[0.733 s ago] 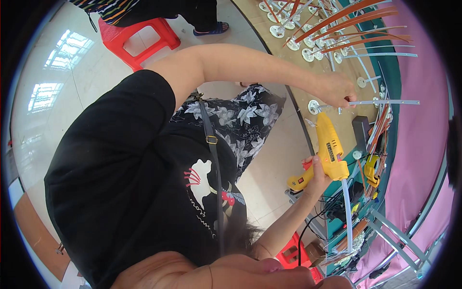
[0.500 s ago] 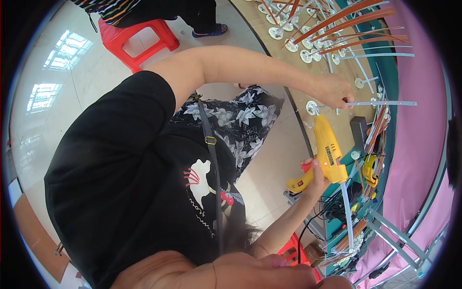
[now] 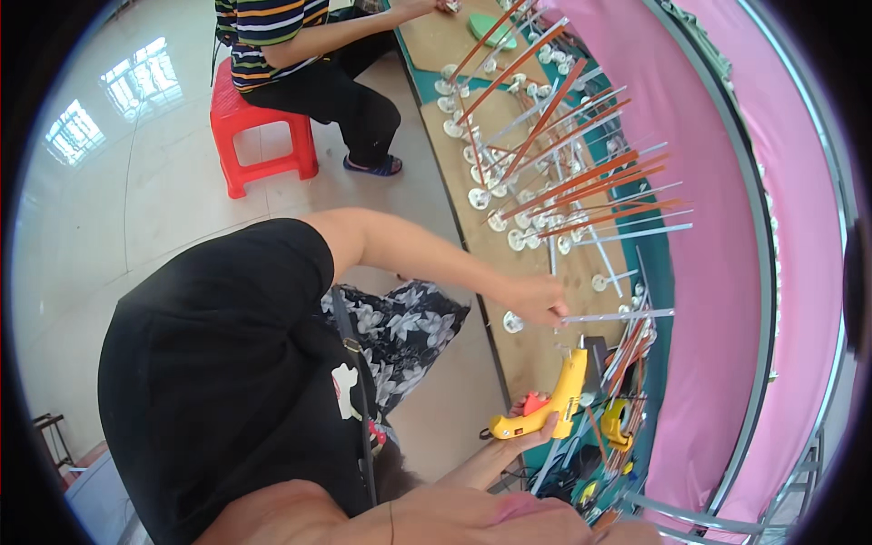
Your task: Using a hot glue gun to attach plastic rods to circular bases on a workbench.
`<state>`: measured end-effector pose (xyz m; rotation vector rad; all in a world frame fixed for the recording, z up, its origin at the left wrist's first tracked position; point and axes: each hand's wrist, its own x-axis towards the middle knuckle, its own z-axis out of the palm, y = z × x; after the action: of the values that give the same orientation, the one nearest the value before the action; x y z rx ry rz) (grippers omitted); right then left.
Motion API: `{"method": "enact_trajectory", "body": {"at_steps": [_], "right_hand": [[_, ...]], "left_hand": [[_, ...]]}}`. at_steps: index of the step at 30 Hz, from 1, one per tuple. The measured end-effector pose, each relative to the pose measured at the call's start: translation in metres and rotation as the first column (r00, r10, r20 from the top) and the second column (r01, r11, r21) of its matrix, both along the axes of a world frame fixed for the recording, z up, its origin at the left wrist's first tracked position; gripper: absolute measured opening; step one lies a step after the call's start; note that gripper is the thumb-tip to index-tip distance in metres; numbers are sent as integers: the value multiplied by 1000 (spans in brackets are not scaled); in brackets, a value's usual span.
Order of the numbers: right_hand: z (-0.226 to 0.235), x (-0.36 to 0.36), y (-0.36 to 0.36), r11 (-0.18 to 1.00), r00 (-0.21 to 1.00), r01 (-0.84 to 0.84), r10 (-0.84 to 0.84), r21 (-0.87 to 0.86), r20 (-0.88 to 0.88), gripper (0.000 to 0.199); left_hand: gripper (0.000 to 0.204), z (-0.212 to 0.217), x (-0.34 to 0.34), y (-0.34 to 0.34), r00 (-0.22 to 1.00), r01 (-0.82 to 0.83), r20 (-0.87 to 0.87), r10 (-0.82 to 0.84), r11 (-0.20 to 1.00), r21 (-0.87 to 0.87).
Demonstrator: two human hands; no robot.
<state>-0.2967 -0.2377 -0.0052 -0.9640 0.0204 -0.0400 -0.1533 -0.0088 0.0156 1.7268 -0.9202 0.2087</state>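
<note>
My left hand (image 3: 540,302) is closed in a pinch on a thin grey-white strip (image 3: 627,316) dotted along its length. Beside that hand, at the board's near edge, is a round white disc (image 3: 513,322); whether it is joined to the strip is hidden. My right hand (image 3: 536,425) grips a yellow glue gun (image 3: 570,391) with a red trigger (image 3: 534,403). The gun's nozzle points up toward the strip, a short distance from my left hand and apart from the disc. A pale glue stick (image 3: 548,463) sticks out behind the gun.
Several white discs with brown and white strips (image 3: 554,213) crowd the brown board (image 3: 518,363). Loose strips (image 3: 629,359), a yellow tape roll (image 3: 618,425) and dark cables (image 3: 568,472) lie nearby. Another person (image 3: 272,45) sits on a red stool (image 3: 263,136) along the table; pink cloth (image 3: 699,272) lies beyond.
The glue gun's nozzle has drawn away from the white disc. My left hand still holds the strip. The view has shifted, bringing more of the other person and the crowded discs into sight.
</note>
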Motion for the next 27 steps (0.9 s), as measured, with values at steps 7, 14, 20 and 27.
{"method": "enact_trajectory", "body": {"at_steps": [7, 14, 20, 27], "right_hand": [[-18, 10, -1, 987, 1000, 11, -13, 158, 9, 37], [-22, 13, 0, 992, 999, 33, -34, 122, 9, 37], [-18, 20, 0, 978, 998, 61, -58, 200, -22, 37], [-22, 28, -2, 971, 999, 34, -28, 235, -32, 38]], "left_hand": [[14, 4, -6, 4, 1000, -24, 18, 24, 1000, 0], [14, 7, -9, 6, 998, -33, -63, 30, 999, -43], [16, -4, -8, -3, 1000, -9, -12, 8, 998, -58], [14, -5, -10, -7, 999, 25, 35, -22, 997, -75]]}}
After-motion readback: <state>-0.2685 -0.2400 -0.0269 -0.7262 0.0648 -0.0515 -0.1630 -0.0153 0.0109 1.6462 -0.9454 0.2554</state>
